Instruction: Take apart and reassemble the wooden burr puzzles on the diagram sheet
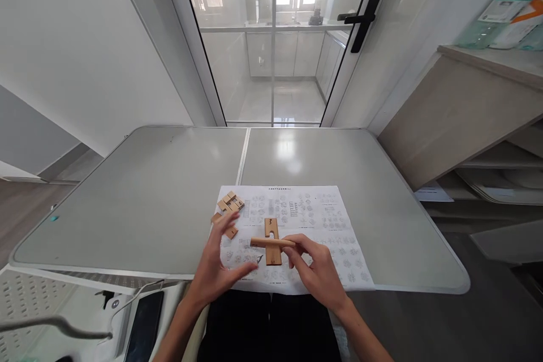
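Right, starting at the lower left of the frame, a flat black phone (145,325) lies below the near edge of a glossy grey worktop (127,198) with a pale rim. Moving across, just left of centre, small light-brown wooden puzzle blocks (231,202) sit clustered on a white printed paper sheet (356,268). Below them comes the left hand (220,266), thumb and fingers spread wide in a C, with nothing visibly gripped. On to lower centre: a flat brown wooden plank with a notch (274,257) points up the frame, and a slim brown wooden bar (265,242) crosses over it; whether they touch, I cannot tell. At the bar's right end, the right hand (316,268) has it pinched between thumb and fingers. Finally, upper right, clear greenish plastic bottles (479,34) stand on a beige wooden shelf (449,96).
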Tool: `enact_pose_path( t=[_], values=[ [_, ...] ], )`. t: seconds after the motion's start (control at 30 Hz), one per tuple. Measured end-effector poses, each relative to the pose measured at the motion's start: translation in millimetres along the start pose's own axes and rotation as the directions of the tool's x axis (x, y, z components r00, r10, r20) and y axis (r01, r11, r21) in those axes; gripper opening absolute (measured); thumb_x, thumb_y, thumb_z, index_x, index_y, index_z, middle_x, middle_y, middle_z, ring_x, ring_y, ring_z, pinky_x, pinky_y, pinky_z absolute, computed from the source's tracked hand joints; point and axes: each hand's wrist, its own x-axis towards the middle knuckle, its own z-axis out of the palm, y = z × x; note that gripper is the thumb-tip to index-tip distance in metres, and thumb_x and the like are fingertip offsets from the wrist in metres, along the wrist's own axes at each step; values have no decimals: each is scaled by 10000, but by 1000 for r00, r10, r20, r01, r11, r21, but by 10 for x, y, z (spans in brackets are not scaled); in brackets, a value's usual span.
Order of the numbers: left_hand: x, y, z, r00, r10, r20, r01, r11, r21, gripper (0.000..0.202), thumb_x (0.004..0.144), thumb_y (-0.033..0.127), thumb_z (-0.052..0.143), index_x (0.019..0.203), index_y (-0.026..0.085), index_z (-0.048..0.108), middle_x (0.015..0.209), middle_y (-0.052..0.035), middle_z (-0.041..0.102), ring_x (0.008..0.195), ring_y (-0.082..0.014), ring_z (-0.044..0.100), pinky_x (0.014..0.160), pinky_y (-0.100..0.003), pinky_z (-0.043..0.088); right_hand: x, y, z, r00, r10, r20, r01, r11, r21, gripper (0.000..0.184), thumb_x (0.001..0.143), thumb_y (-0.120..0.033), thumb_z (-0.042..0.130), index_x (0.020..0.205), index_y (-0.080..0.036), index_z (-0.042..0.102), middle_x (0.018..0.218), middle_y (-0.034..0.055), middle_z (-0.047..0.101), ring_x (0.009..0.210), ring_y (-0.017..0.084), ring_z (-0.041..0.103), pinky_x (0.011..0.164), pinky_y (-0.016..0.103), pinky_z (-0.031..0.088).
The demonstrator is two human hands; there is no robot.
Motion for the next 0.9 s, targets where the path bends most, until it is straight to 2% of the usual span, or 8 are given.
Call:
enact_pose_path(
  t=[0.1,0.17,0.33,0.53,0.63,0.73,0.8,0.9],
  values=[
    [-32,137,-33,988,27,153,5,978,-207,1156,722,656,891,1654,348,281,1640,-147,467,1488,-392,484,1229,-560,432,5,-56,97,998,-31,49,29,999,31,185,1069,-342,589,1071,-219,727,742,-10,665,638,158,614,655,280,494],
    [-43,175,-44,983,31,180,13,971,-240,1152,675,668,910,1635,357,353,1622,-131,503,1460,-393,514,1218,-539,446,2,-93,155,996,-64,69,62,997,34,179,1065,-332,593,1059,-214,727,707,-20,642,623,152,593,649,272,486],
    [-82,171,-56,990,9,143,30,963,-267,796,800,527,886,1499,320,566,1507,-99,620,1410,-357,563,1195,-492,466,-22,-172,253,989,-87,119,82,995,48,177,1066,-305,580,1045,-208,727,717,-19,646,629,143,587,655,262,476],
    [-132,40,-100,999,-17,49,30,959,-281,776,810,508,877,1482,267,570,1464,-129,651,1376,-350,594,1172,-465,475,-55,-222,346,976,-57,210,45,997,62,193,1065,-320,579,1026,-211,733,660,-31,607,607,143,574,625,266,440],
    [-167,0,-131,998,-10,68,26,969,-245,701,865,580,804,1460,277,592,1422,-124,657,1318,-336,622,1141,-462,492,-38,-239,417,970,-7,244,-23,993,119,211,1071,-363,582,1018,-211,719,682,-23,644,593,139,569,631,275,446],
    [-242,-35,-159,988,6,153,28,975,-221,730,844,613,816,1467,303,594,1436,-122,621,1319,-336,614,1141,-462,493,4,-246,491,944,72,321,-166,946,278,259,1083,-436,568,1030,-210,684,794,7,720,576,125,562,644,285,471],
    [-311,-68,-188,979,29,202,16,976,-217,683,881,549,810,1482,324,576,1466,-113,603,1352,-320,600,1159,-444,482,39,-241,522,923,102,371,-247,896,368,292,1077,-481,578,1027,-206,666,839,21,736,575,117,548,645,286,472],
    [-413,-112,-259,967,64,246,-18,982,-187,475,1029,376,662,1489,324,556,1435,-100,643,1308,-263,639,1115,-383,513,83,-229,530,903,118,413,-307,850,428,326,1074,-502,589,999,-195,666,810,24,722,594,116,518,671,288,459]
  ],
)
